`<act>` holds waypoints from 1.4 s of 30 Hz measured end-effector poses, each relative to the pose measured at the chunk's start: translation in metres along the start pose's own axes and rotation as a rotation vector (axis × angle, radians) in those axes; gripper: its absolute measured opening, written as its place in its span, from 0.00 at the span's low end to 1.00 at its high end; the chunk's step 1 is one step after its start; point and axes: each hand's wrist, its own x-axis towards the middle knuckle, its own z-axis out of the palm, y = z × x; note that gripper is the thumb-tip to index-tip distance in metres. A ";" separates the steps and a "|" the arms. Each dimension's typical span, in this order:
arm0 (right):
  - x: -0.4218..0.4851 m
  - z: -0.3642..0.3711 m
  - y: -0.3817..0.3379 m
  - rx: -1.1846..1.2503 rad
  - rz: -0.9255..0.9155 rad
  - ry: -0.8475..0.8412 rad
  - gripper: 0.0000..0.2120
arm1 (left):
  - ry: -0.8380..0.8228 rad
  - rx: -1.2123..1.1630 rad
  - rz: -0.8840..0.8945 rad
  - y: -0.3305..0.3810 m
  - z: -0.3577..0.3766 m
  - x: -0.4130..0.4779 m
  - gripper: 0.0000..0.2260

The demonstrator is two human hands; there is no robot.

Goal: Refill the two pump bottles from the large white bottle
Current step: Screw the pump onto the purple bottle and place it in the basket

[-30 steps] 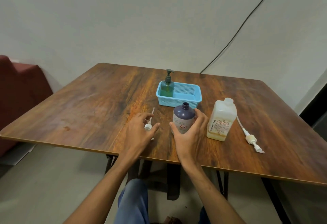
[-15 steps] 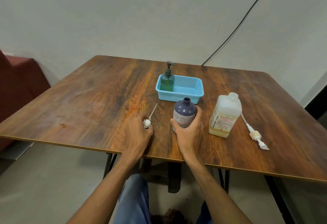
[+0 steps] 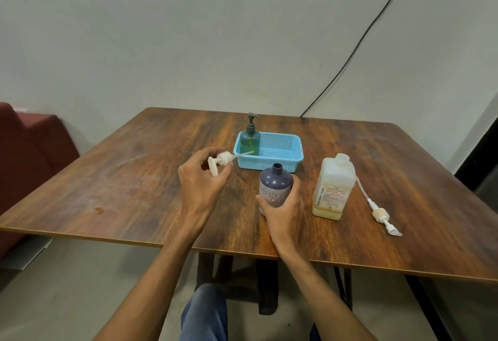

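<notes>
I see a worktop (image 3: pixel 107 179) of brown wood grain streaked with orange. A light blue basket (image 3: pixel 269 164) with a fine mesh pattern carries a translucent green pump bottle (image 3: pixel 250 143) topped by a darker green pump. The open bottle (image 3: pixel 275 183) is dark purple, and its pale label shows a small red mark. The large bottle (image 3: pixel 334 187) is milky white, amber-yellow at the base, with red and dark print on its label. The raised pump head (image 3: pixel 222 161) is white; the lying pump head (image 3: pixel 380 215) is white with a cream collar. I also see a pale grey wall (image 3: pixel 188 44), a black cable (image 3: pixel 350 57), a dark red seat (image 3: pixel 27 152) and blue trousers (image 3: pixel 204 313).
</notes>
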 end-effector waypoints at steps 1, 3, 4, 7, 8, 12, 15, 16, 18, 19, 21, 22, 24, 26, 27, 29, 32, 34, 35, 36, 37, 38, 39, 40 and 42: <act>0.000 0.000 0.000 0.002 0.000 0.002 0.43 | 0.007 -0.031 0.005 0.005 0.002 0.003 0.13; -0.001 0.000 0.000 -0.003 -0.002 0.005 0.42 | 0.018 -0.094 0.005 0.014 0.007 0.009 0.12; -0.001 -0.001 -0.001 -0.006 -0.003 0.005 0.42 | 0.019 -0.122 0.001 0.017 0.009 0.012 0.12; -0.002 -0.003 -0.002 -0.013 -0.013 -0.001 0.42 | 0.006 -0.203 -0.036 0.024 0.018 0.020 0.10; -0.002 -0.004 -0.003 -0.017 -0.017 -0.005 0.42 | 0.001 -0.223 -0.046 0.027 0.020 0.023 0.10; -0.002 -0.007 -0.006 -0.017 -0.024 -0.015 0.42 | -0.036 -0.263 -0.030 0.040 0.025 0.037 0.11; -0.003 -0.007 -0.005 -0.025 -0.030 -0.017 0.43 | -0.078 -0.270 -0.007 0.050 0.030 0.044 0.11; -0.003 -0.006 -0.005 -0.027 -0.029 -0.016 0.43 | -0.085 -0.264 -0.003 0.053 0.032 0.045 0.11; -0.004 -0.006 -0.006 -0.033 -0.028 -0.017 0.44 | -0.089 -0.264 -0.001 0.058 0.036 0.046 0.12; -0.004 -0.007 -0.006 -0.035 -0.028 -0.018 0.44 | -0.088 -0.271 0.000 0.060 0.037 0.047 0.12; -0.004 -0.008 -0.007 -0.038 -0.027 -0.023 0.44 | -0.082 -0.279 0.006 0.065 0.039 0.049 0.12; -0.004 -0.009 -0.008 -0.037 -0.029 -0.025 0.44 | -0.081 -0.275 0.011 0.067 0.039 0.051 0.12; -0.004 -0.010 -0.008 -0.041 -0.032 -0.028 0.44 | -0.083 -0.265 0.016 0.070 0.040 0.054 0.13; -0.004 -0.010 -0.008 -0.049 -0.029 -0.032 0.44 | -0.082 -0.256 0.016 0.071 0.041 0.056 0.15; -0.004 -0.010 -0.008 -0.052 -0.027 -0.035 0.45 | -0.083 -0.247 0.019 0.071 0.042 0.056 0.16; -0.004 -0.009 -0.007 -0.058 -0.023 -0.038 0.45 | -0.094 -0.221 0.022 0.071 0.044 0.057 0.16; -0.003 -0.008 -0.006 -0.061 -0.022 -0.038 0.46 | -0.126 -0.201 -0.013 0.067 0.048 0.055 0.13; -0.003 -0.007 -0.005 -0.056 -0.024 -0.039 0.46 | -0.154 -0.193 -0.027 0.064 0.052 0.052 0.11; -0.003 -0.007 -0.004 -0.053 -0.025 -0.039 0.46 | -0.167 -0.180 -0.028 0.063 0.054 0.050 0.10; -0.003 -0.007 -0.004 -0.049 -0.026 -0.039 0.45 | -0.178 -0.162 -0.032 0.062 0.056 0.047 0.09; -0.003 -0.006 -0.003 -0.041 -0.027 -0.038 0.45 | -0.190 -0.143 -0.042 0.061 0.059 0.043 0.09; -0.003 -0.006 -0.003 -0.031 -0.028 -0.038 0.45 | -0.204 -0.121 -0.053 0.059 0.061 0.040 0.09; -0.003 -0.006 -0.003 -0.022 -0.027 -0.037 0.45 | -0.222 -0.096 -0.060 0.057 0.064 0.036 0.10; -0.003 -0.007 -0.003 -0.013 -0.025 -0.039 0.45 | -0.240 -0.070 -0.062 0.054 0.066 0.033 0.11; -0.004 -0.007 -0.004 0.008 -0.019 -0.047 0.44 | -0.275 -0.020 -0.065 0.047 0.070 0.028 0.13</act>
